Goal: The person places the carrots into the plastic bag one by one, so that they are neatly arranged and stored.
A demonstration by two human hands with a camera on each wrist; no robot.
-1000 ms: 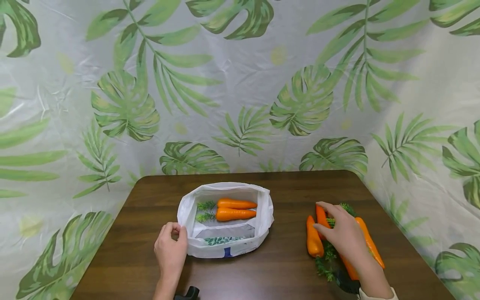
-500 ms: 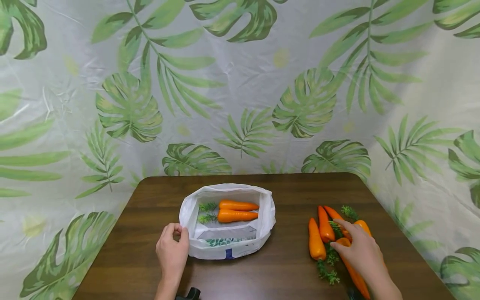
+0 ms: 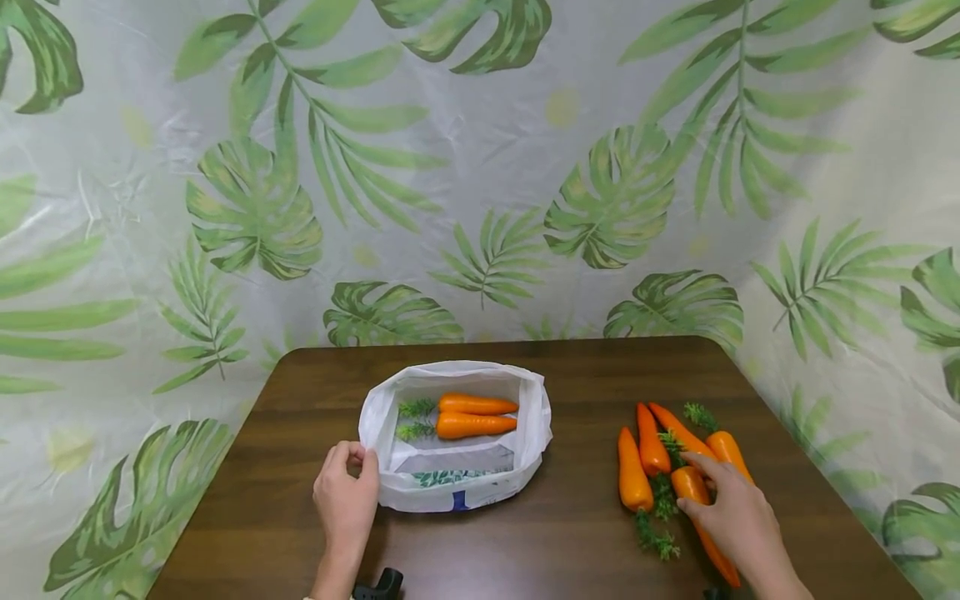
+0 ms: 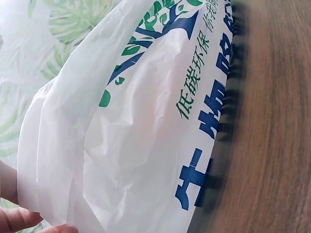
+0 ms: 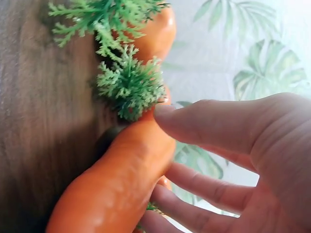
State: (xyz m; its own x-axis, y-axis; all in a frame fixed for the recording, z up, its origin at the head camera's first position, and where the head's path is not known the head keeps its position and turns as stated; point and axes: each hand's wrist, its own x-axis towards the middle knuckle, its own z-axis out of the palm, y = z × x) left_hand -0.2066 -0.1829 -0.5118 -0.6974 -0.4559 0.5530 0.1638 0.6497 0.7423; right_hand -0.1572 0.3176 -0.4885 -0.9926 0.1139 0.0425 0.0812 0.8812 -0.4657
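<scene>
A white plastic bag (image 3: 487, 500) stands wide-mouthed on the table, printed with blue and green characters and a tree on its side. Two orange carrots (image 3: 477, 425) with green tops lie inside it. My left hand (image 3: 347, 492) pinches the bag's left rim between thumb and fingers; in the left wrist view the bag's wall (image 4: 136, 145) fills most of the frame. At the right my right hand (image 3: 738, 512) has thumb and fingers around the thick end of a carrot (image 5: 126, 174), close to its leafy top. That carrot lies on the table, pointing toward me.
Several more carrots lie about the right hand, including one at the left of the pile (image 3: 633, 471) and one behind the hand (image 3: 727, 450). A dark wooden table (image 3: 540, 542) carries everything. Behind it hangs a leaf-patterned curtain (image 3: 495, 167).
My right hand has drawn back toward me from the far carrots to the nearer one and closed in around its thick end. The left hand keeps its hold on the bag.
</scene>
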